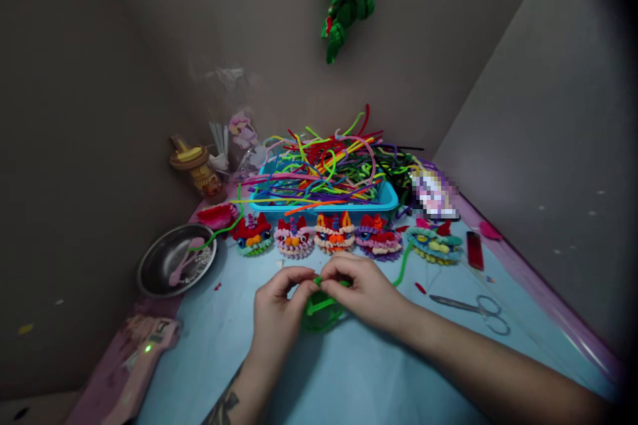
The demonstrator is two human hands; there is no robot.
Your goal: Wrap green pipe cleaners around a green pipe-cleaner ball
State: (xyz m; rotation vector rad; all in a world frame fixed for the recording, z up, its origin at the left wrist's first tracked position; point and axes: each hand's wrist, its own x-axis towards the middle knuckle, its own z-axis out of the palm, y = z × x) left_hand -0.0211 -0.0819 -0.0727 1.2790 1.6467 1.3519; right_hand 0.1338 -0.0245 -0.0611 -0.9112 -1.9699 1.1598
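Green pipe cleaners (pixel 321 309), bent into a looped shape, are pinched between my two hands above the blue table cover. My left hand (pixel 282 302) grips the upper left of the shape between thumb and forefinger. From the right, my right hand (pixel 361 289) pinches it close to the same spot, fingertips nearly touching the left ones. A green strand (pixel 403 264) sticks out past my right hand. Just beyond my hands stands a row of several lion-head figures (pixel 335 234) made of coloured pipe cleaners.
A blue tray (pixel 323 208) heaped with loose pipe cleaners stands behind the figures. To the left are a metal bowl (pixel 149 272) with beads and a pink device (pixel 142 372) with a green light. Scissors (pixel 468 305) and a red case (pixel 474 251) lie right. Green braided pieces (pixel 349 3) hang on the wall.
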